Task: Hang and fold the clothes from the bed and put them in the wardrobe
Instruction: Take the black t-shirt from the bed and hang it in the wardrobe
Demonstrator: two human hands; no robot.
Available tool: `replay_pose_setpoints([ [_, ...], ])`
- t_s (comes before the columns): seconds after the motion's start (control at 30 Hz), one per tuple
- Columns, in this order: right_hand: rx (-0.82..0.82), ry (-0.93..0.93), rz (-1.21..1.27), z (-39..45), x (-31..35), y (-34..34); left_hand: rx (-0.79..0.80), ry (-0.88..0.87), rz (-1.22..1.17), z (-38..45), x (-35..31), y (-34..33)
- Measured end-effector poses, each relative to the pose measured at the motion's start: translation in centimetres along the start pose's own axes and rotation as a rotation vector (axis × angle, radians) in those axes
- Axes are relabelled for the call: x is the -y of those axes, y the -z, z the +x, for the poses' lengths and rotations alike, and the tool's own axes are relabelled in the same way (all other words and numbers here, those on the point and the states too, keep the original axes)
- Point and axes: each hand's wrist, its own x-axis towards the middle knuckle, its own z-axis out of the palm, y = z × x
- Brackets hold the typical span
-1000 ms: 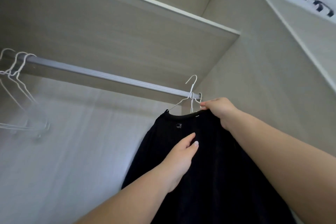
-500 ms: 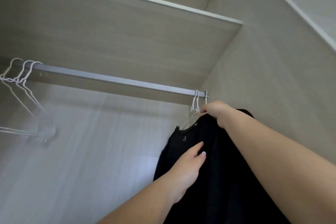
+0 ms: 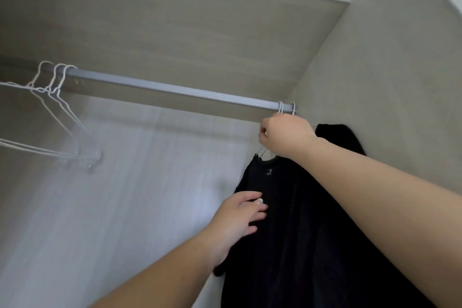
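Hanging at the far right end of the wardrobe rail [image 3: 175,89], the black garment [image 3: 300,220] sits on a white wire hanger whose hook [image 3: 280,107] is looped over the rail, just beside the right side panel [image 3: 387,82]. A second white hook [image 3: 293,108] sits on the rail next to it, closer to the panel, and a second dark garment [image 3: 342,137] shows behind the right forearm, against the panel. The right hand [image 3: 285,135] is raised directly below the two hooks; its grip is closed, fingers curled around the neck of the wire hanger above the garment's collar. Which of the two hangers the fingers hold cannot be told. The left hand [image 3: 237,220] is lower, on the front of the black garment, with its grip wide: fingers extended and relaxed, fingertips [image 3: 260,204] resting flat on the fabric, holding nothing. A small pale label [image 3: 268,172] is visible just below the collar. At the left end of the rail, well apart from the garments, a group of bare white wire hangers [image 3: 57,112] hangs with hooks close together. Above the rail runs a wooden shelf [image 3: 175,20] with a white front edge. The wardrobe back panel [image 3: 125,195] is light grained wood.
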Motion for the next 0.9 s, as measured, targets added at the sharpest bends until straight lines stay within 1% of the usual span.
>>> replay_pose_setpoints([
  [0.17, 0.117, 0.055, 0.244, -1.5, 4.7, -1.6, -0.186, 0.078, 0.015, -3.7, 0.2, 4.3],
  [0.33, 0.291, 0.137, 0.600, -5.0, 12.3, -4.0, -0.388, 0.171, 0.065, -9.9, 1.3, 9.5],
  [0.43, 0.405, 0.193, 0.886, -8.5, 17.3, -4.8, -0.504, 0.247, 0.103, -14.8, 2.5, 12.1],
  [0.47, 0.443, 0.201, 1.023, -9.8, 19.1, -5.0, -0.551, 0.272, 0.112, -16.7, 2.9, 12.9],
  [0.53, 0.519, 0.159, 1.352, -12.8, 22.5, -5.1, -0.629, 0.311, 0.132, -20.5, 3.3, 14.4],
  [0.6, 0.601, 0.079, 1.667, -15.8, 26.0, -4.8, -0.702, 0.341, 0.166, -24.3, 3.3, 15.5],
  [0.67, 0.685, 0.050, 1.863, -19.2, 29.6, -4.0, -0.758, 0.374, 0.220, -28.3, 3.2, 16.4],
  [0.77, 0.857, 0.091, 2.042, -24.8, 34.4, -2.1, -0.849, 0.440, 0.266, -34.4, 2.7, 17.1],
  [0.8, 0.926, 0.115, 2.076, -26.8, 36.0, -1.2, -0.884, 0.462, 0.279, -36.7, 2.3, 17.2],
  [0.9, 1.061, 0.168, 2.122, -31.3, 39.0, 1.1, -0.957, 0.534, 0.321, -42.5, 1.3, 16.8],
])
